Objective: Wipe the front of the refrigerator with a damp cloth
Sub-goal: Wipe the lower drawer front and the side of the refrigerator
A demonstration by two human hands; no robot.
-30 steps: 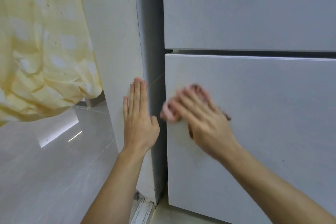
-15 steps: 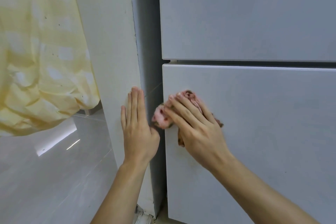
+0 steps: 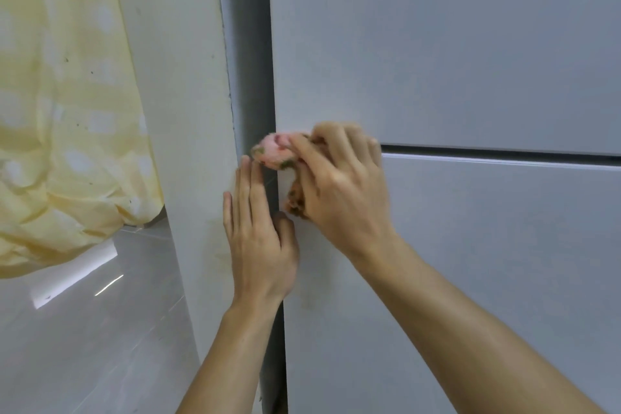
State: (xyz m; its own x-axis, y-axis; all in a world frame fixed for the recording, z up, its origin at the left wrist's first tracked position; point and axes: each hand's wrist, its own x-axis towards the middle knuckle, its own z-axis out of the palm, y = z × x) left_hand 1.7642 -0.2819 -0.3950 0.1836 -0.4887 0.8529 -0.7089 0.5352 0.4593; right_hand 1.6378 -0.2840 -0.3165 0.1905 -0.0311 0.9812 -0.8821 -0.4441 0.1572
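Note:
The refrigerator front fills the right side, a pale grey upper door (image 3: 437, 44) above a lower door (image 3: 487, 262), with a dark seam between them. My right hand (image 3: 339, 191) grips a bunched pink cloth (image 3: 274, 151) with brown-green patches. It presses the cloth against the doors' left edge at the level of the seam, and part of the cloth is hidden under the fingers. My left hand (image 3: 258, 235) lies flat with straight fingers on the white wall (image 3: 181, 111) beside the refrigerator, its thumb touching the lower door's edge.
A narrow dark gap (image 3: 250, 60) runs between the wall and the refrigerator. A pale yellow checked fabric (image 3: 67, 128) hangs at the left. Glossy grey floor tiles (image 3: 84, 329) spread below it.
My right hand has carried the cloth up from the lower door's top left corner to the seam between the doors. My left hand stays flat on the wall.

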